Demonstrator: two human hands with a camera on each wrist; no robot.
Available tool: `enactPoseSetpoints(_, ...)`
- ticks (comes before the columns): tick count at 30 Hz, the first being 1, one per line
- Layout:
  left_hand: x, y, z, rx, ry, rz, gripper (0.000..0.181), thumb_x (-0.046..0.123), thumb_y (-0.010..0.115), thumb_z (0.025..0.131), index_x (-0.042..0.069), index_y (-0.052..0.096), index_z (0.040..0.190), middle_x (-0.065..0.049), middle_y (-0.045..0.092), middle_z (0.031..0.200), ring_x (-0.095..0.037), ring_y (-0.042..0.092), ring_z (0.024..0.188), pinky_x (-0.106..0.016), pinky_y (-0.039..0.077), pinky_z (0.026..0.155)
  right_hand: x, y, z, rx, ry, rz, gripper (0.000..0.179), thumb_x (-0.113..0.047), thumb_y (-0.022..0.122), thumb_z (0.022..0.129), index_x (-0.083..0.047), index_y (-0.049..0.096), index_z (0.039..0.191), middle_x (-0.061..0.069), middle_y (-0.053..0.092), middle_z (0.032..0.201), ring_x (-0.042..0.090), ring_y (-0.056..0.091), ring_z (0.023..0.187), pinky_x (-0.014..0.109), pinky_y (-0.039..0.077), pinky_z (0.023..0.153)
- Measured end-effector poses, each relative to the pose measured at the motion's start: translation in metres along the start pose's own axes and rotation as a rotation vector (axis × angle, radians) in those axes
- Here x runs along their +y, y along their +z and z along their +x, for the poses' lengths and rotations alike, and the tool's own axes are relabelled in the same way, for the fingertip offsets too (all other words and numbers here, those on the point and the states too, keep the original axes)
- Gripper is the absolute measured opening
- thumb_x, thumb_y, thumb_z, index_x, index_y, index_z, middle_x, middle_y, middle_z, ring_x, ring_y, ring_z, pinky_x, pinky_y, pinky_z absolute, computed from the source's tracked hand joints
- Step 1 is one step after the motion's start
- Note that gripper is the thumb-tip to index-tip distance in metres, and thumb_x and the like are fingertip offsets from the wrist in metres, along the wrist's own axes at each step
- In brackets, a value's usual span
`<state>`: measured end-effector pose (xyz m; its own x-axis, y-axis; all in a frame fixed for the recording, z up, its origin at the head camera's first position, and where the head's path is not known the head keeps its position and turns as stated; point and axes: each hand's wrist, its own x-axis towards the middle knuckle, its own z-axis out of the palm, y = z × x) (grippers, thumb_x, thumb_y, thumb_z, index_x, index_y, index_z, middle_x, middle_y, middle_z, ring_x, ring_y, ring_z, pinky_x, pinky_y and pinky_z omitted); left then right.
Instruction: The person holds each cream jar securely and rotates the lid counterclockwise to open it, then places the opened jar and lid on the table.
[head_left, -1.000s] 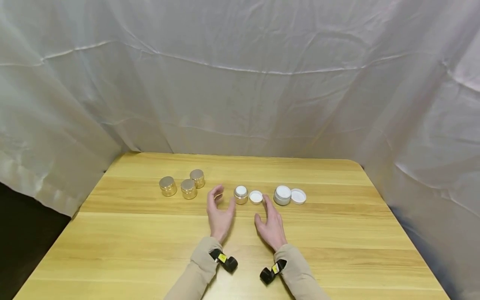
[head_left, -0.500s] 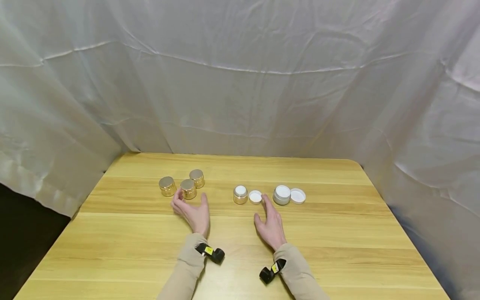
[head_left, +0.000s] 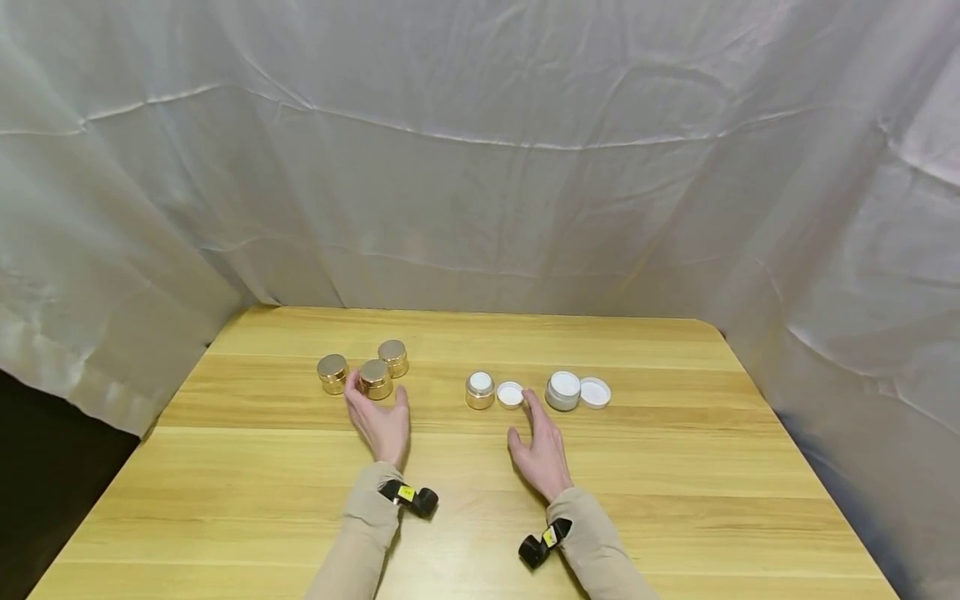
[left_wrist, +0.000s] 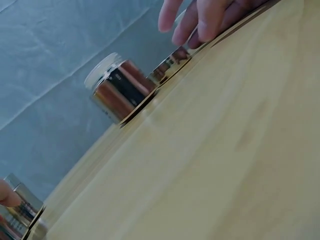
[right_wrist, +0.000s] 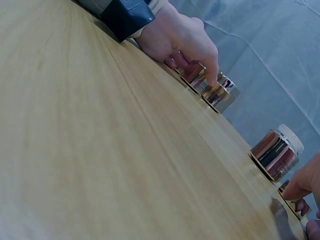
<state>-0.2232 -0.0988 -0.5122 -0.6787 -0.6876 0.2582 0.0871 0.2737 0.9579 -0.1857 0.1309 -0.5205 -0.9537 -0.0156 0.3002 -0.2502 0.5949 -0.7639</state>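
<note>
In the head view my left hand (head_left: 381,423) is at the middle gold jar (head_left: 376,380), fingers along its left side, thumb a little apart on its right. Two more lidded jars stand close by: a left gold jar (head_left: 333,374) and a back gold jar (head_left: 393,358). My right hand (head_left: 542,450) rests on the table, its outstretched index finger at the edge of a small upturned lid (head_left: 511,395). Left of that lid is an uncapped gold jar (head_left: 480,390), also visible as a shiny open jar (left_wrist: 125,87) in the left wrist view.
To the right of my right hand stand a larger uncapped jar (head_left: 563,392) and its upturned white lid (head_left: 596,392). Everything sits on a wood-grain table (head_left: 675,483). A grey curtain (head_left: 480,192) hangs behind and along the sides.
From beside the uncapped gold jar, my left hand has moved left to the middle gold jar and settled around it. My right hand has stayed by the small lid.
</note>
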Motion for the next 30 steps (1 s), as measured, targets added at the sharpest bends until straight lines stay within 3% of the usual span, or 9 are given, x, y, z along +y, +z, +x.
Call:
enactPoseSetpoints(5, -0.002, -0.003, 0.006, -0.035, 0.029, 0.037, 0.07, -0.003, 0.075, 0.08, 0.002, 0.04, 0.141, -0.025, 0.057, 0.135, -0.042, 0.054, 0.129, -0.053, 0.041, 0.116, 0.0, 0.0, 0.0, -0.005, 0.004, 0.004, 0.065, -0.004, 0.065, 0.09, 0.001, 0.04, 0.15, 0.026, 0.044, 0.154, 0.043, 0.046, 0.14, 0.056, 0.036, 0.12)
enactPoseSetpoints(17, -0.006, -0.003, 0.015, -0.043, 0.059, 0.166, 0.068, 0.0, 0.075, 0.081, 0.008, 0.041, 0.139, -0.022, 0.06, 0.137, -0.045, 0.056, 0.124, -0.058, 0.038, 0.111, 0.0, 0.0, 0.0, -0.008, 0.009, 0.011, 0.065, -0.004, 0.065, 0.09, 0.0, 0.04, 0.15, 0.025, 0.044, 0.154, 0.042, 0.045, 0.141, 0.055, 0.035, 0.121)
enactPoseSetpoints(30, -0.007, -0.003, 0.016, -0.066, 0.036, 0.214, 0.065, 0.001, 0.073, 0.085, 0.007, 0.04, 0.14, -0.023, 0.06, 0.135, -0.046, 0.056, 0.123, -0.058, 0.035, 0.114, -0.002, -0.001, 0.0, -0.016, 0.022, 0.021, 0.065, -0.005, 0.065, 0.09, 0.0, 0.04, 0.15, 0.026, 0.042, 0.155, 0.043, 0.043, 0.143, 0.056, 0.034, 0.122)
